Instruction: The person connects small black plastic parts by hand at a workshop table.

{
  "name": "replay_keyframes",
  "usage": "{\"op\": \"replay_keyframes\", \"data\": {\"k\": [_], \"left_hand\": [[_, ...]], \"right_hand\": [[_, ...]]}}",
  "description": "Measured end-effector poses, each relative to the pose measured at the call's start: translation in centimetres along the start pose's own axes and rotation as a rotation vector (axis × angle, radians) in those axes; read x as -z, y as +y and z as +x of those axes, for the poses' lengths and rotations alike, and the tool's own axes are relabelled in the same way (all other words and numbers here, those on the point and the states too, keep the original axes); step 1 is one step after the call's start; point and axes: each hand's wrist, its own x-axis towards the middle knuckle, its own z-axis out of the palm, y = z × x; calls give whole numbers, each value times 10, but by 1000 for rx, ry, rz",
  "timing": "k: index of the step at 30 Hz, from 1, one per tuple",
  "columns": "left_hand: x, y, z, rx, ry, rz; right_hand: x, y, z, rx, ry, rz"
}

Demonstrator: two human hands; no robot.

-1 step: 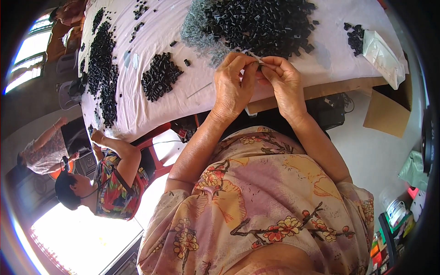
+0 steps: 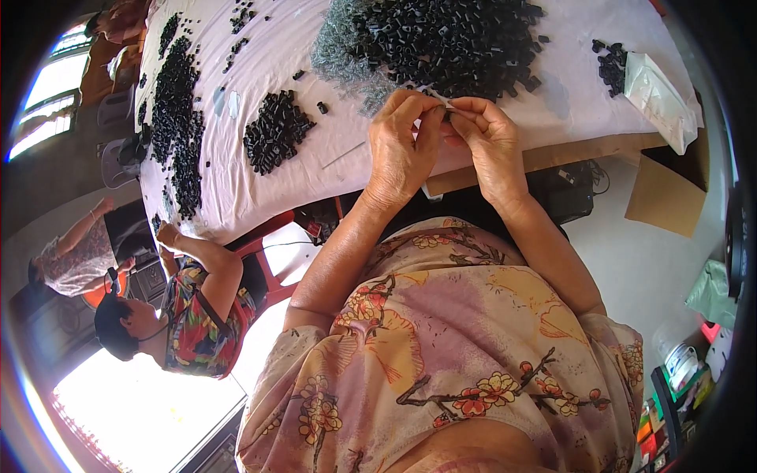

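Note:
My left hand (image 2: 402, 146) and my right hand (image 2: 497, 151) meet above the table's near edge, fingers pinched together. A small black piece (image 2: 448, 116) shows at my right fingertips. What my left fingertips pinch is too small and covered to make out. Just beyond the hands lies a big heap of short black tubular pieces (image 2: 449, 47), with a pile of fine silvery wire-like parts (image 2: 339, 55) against its left side. Left of my left hand, a thin straight rod (image 2: 344, 155) lies on the cloth; its other end may pass behind the hand.
A smaller black heap (image 2: 276, 132) and a long scattered one (image 2: 177, 118) lie leftward on the pale cloth (image 2: 236, 197). A white bag (image 2: 658, 98) stands at right, above an open cardboard box (image 2: 669, 193). A co-worker (image 2: 201, 311) sits at the table's left; another person (image 2: 79, 256) is behind.
My hands stay almost still, fingertips together. The person in the background at far left has shifted their arms slightly.

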Motion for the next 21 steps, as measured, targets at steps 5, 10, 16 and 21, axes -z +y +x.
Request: {"op": "replay_keyframes", "data": {"k": [5, 10, 16, 21], "left_hand": [[0, 0, 0, -16, 14, -5], [-1, -4, -2, 28, 14, -59], [-3, -6, -3, 90, 20, -140], [-4, -1, -4, 14, 46, -52]], "right_hand": [[3, 0, 0, -20, -34, -56], [1, -2, -1, -21, -40, -92], [-1, -3, -2, -15, -34, -63], [1, 2, -2, -3, -21, -55]]}}
